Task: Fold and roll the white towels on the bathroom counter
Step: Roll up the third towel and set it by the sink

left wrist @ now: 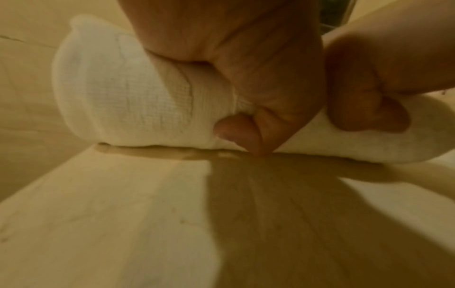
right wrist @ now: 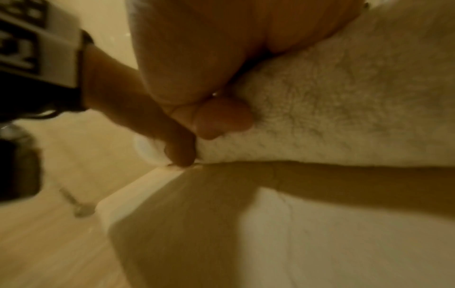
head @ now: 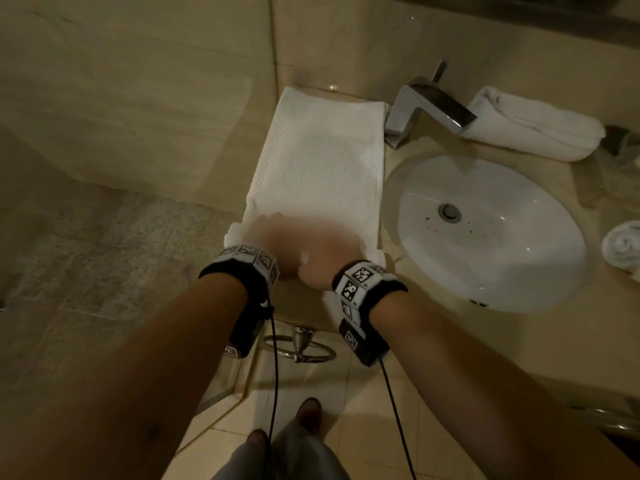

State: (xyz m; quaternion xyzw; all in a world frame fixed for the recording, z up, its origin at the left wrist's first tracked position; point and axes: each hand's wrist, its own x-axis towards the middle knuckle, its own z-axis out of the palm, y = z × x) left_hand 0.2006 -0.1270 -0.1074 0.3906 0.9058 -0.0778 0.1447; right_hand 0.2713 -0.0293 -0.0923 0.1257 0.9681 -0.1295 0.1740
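While both hands, left hand point(head: 266, 240) and right hand point(head: 329, 256), curl around the towel point(head: 318, 161)'s rolled near end on the counter point(head: 540, 188), uneven pressure could skew or loosen the roll.

You've got three white towels up there: one flat towel point(head: 318, 161), one rolled towel point(head: 533, 124) behind the faucet point(head: 426, 105), one small roll point(head: 623, 245). One sink point(head: 491, 289), two hands.

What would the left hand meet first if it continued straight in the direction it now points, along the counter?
Only the flat, unrolled part of the towel lies ahead of the left hand. Beyond that comes the back wall. The faucet stands off to the right, probably outside that line.
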